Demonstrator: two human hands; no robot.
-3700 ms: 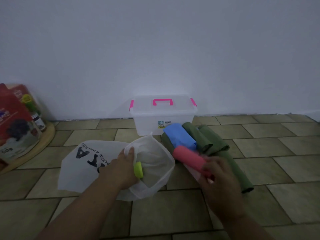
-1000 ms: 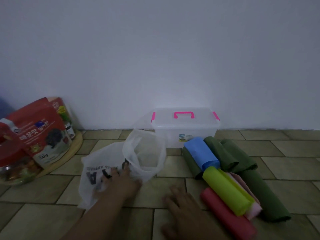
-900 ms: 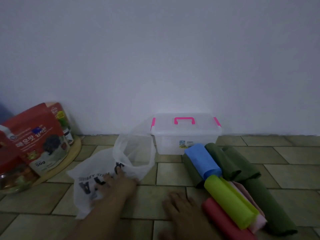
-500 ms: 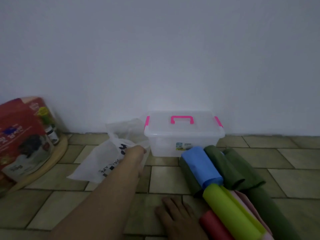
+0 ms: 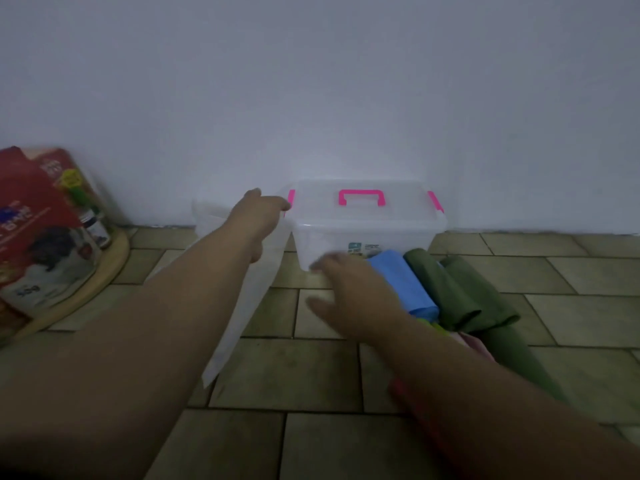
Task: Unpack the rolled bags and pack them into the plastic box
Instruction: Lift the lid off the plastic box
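Left grip point(image 5: 258, 216) is out at the left end of the plastic box point(image 5: 367, 233), forefinger tip right by the pink latch point(image 5: 291, 199). The other fingers tuck under, out of sight, so I cannot tell whether it has hold of anything.

Right grip point(image 5: 353, 296) hovers low at the box's front wall, fingers spread and loose, nothing in it. It's blurred, fingertips near the lower left corner, and I can't say whether they touch.

The box sits at the far edge of the floor point(image 5: 311, 375), against the wall point(image 5: 346, 98). Its lid is on and the pink handle point(image 5: 361, 197) lies flat on top.

The rolled bags lie on the tiles just right of my right grip. The blue roll point(image 5: 401, 282) is up against the box front, with the dark green rolls point(image 5: 446, 289) beside it. A sliver of yellow-green roll point(image 5: 434, 327) and a pink roll point(image 5: 479, 344) peek past my forearm, and a red roll point(image 5: 401, 386) shows an edge beneath it.

The white carrier bag point(image 5: 239, 306) lies under my left forearm. Over at the floor's left edge, a red snack pouch point(image 5: 31, 230) leans on a round wooden board point(image 5: 104, 268).
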